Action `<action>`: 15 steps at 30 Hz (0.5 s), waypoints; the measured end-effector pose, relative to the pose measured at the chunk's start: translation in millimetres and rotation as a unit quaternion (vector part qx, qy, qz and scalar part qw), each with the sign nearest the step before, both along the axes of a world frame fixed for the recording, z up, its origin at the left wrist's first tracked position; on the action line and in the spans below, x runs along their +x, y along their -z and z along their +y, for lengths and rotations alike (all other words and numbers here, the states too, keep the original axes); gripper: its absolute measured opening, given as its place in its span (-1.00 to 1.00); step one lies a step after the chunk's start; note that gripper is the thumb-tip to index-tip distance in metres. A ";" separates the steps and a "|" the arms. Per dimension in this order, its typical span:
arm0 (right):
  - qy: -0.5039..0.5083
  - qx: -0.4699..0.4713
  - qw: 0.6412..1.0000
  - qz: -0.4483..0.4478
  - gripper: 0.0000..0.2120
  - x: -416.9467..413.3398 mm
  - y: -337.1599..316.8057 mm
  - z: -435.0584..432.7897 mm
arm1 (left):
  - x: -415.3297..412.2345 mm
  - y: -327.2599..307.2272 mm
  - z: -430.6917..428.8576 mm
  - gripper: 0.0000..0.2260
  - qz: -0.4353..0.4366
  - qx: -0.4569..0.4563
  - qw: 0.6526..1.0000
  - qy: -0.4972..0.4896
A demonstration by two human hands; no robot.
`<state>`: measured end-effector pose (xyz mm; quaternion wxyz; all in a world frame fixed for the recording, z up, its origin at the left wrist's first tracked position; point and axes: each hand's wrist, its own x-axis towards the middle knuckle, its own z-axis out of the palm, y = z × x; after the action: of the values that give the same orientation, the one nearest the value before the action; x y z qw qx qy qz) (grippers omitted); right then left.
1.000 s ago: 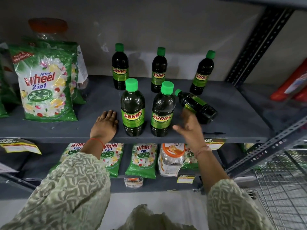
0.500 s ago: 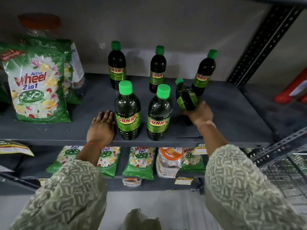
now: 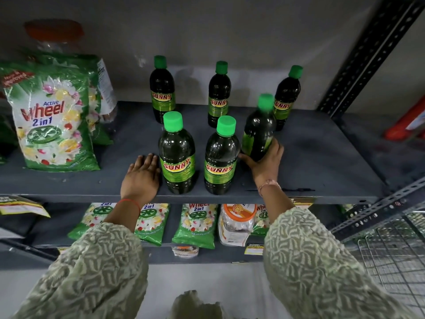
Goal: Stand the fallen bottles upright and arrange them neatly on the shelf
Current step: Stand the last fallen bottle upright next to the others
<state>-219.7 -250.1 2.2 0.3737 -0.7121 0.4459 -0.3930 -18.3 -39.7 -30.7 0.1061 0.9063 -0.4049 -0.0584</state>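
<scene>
Several dark SUNNY bottles with green caps stand on the grey shelf. Three stand in a back row: left, middle, right. Two stand in front: left and middle. My right hand grips the base of a sixth bottle, which is nearly upright, just right of the front pair, its label turned sideways. My left hand rests flat on the shelf beside the front left bottle, holding nothing.
A Wheel detergent bag stands at the shelf's left, with a clear orange-lidded jar behind it. The lower shelf holds more Wheel bags and a jar. A perforated upright and a wire basket are at right.
My right hand took hold of the bottle lying on its side at the right and tipped it up until nearly upright beside the front pair. My left hand stayed flat on the shelf.
</scene>
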 end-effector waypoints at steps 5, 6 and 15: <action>-0.033 0.023 0.999 -0.002 -0.24 -4.8 -3.6 -2.8 | 0.4 -1.7 -0.4 -0.54 0.015 -0.001 1.000 -0.003; -0.033 0.041 0.998 -0.015 -0.26 -4.8 -2.7 -2.7 | 0.9 -1.6 -0.2 -0.54 0.016 -0.002 1.000 -0.004; 0.039 0.065 0.997 -0.011 -0.21 -1.1 -1.2 4.1 | -1.2 -0.9 -0.2 -0.54 0.010 -0.001 1.000 0.000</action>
<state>-220.8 -245.9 3.4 0.4082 -0.6644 0.4935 -0.3852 -19.5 -39.9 -29.7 0.1114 0.9056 -0.4036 -0.0672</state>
